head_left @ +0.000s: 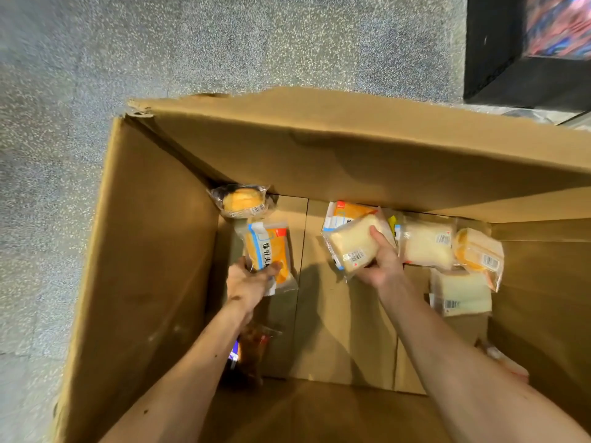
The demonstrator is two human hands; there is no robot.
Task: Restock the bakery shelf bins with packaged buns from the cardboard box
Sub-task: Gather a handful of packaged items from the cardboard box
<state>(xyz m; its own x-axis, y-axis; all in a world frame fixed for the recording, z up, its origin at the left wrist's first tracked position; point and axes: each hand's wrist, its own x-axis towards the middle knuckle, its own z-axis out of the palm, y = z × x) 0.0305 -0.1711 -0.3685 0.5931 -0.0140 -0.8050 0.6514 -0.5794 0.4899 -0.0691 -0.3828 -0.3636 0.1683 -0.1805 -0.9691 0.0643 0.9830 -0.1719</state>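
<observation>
I look down into a big open cardboard box [153, 251] on the floor. Both my arms reach inside. My left hand [248, 282] grips the near end of an orange-and-blue bun packet [270, 247] near the box's left wall. My right hand [382, 260] holds a pale square bread packet [351, 243] with a barcode label, thumb on top. A round golden bun in clear wrap [241, 201] leans in the far left corner. Several more packets lie at the right: a white one [425, 243], an orange-edged one [479, 254] and another pale one [460, 294].
An orange packet [348, 212] lies under the bread I hold. A dark-wrapped item [252, 350] sits beneath my left forearm. Speckled grey floor [224, 43] surrounds the box. A black shelf base [524, 68] stands at the top right.
</observation>
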